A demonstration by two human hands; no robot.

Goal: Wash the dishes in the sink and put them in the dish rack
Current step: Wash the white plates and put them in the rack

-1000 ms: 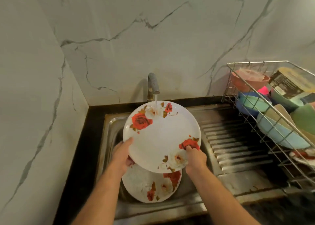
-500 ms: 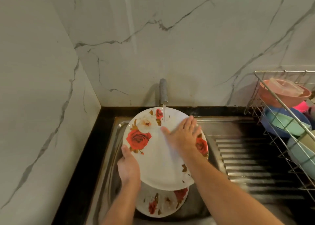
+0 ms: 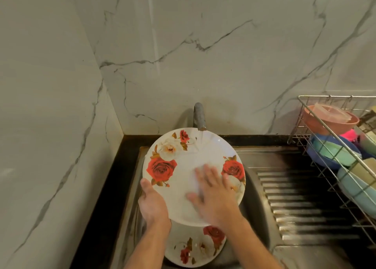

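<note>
Held over the sink under the tap, the rose-patterned plate is gripped at its near-left rim by the left hand while the right hand rubs it with spread fingers; wet, it could slip onto the second plate below.

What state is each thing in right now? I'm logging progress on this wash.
Tap: running, water lands on the upper plate.
Upper plate: held tilted over the sink, under the stream.
Left hand: grips the plate's left rim.
Right hand: flat on the plate's face, blurred.
Lower plate: lies in the sink.
Dish rack: already holds several bowls.
</note>
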